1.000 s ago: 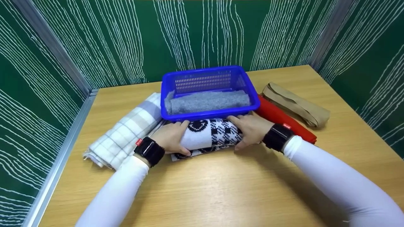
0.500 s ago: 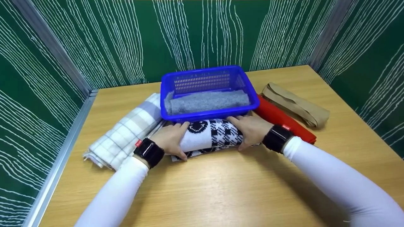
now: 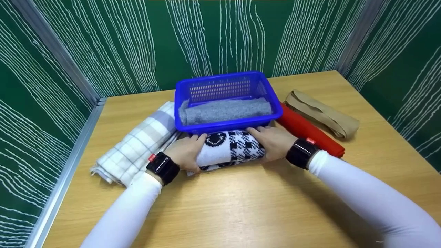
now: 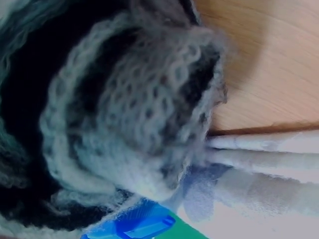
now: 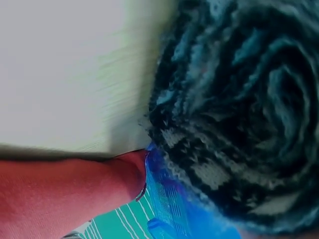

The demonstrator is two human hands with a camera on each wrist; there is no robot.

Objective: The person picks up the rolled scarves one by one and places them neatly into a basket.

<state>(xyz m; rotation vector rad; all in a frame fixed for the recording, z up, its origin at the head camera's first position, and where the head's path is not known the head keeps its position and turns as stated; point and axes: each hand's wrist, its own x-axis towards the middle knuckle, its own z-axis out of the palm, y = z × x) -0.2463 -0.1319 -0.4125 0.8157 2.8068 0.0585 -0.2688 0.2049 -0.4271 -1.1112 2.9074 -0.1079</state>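
Note:
A rolled black-and-white patterned knit (image 3: 230, 148) lies on the wooden table (image 3: 241, 206) just in front of a blue plastic basket (image 3: 227, 126). My left hand (image 3: 186, 153) grips the roll's left end and my right hand (image 3: 274, 142) grips its right end, fingers curled over the top. The left wrist view is filled by the roll's knitted end (image 4: 129, 119). In the right wrist view the roll's spiral end (image 5: 239, 114) shows beside the basket's blue wall (image 5: 169, 199). A folded grey cloth (image 3: 225, 110) lies inside the basket.
A checked white and grey cloth (image 3: 137, 144) lies left of the basket. A red cloth (image 3: 310, 132) and a tan cloth (image 3: 322, 113) lie to its right. Green patterned walls enclose the table on three sides.
The roll has been turned a little further toward the basket, and the loose flap under it has shrunk. Both hands stay on its ends.

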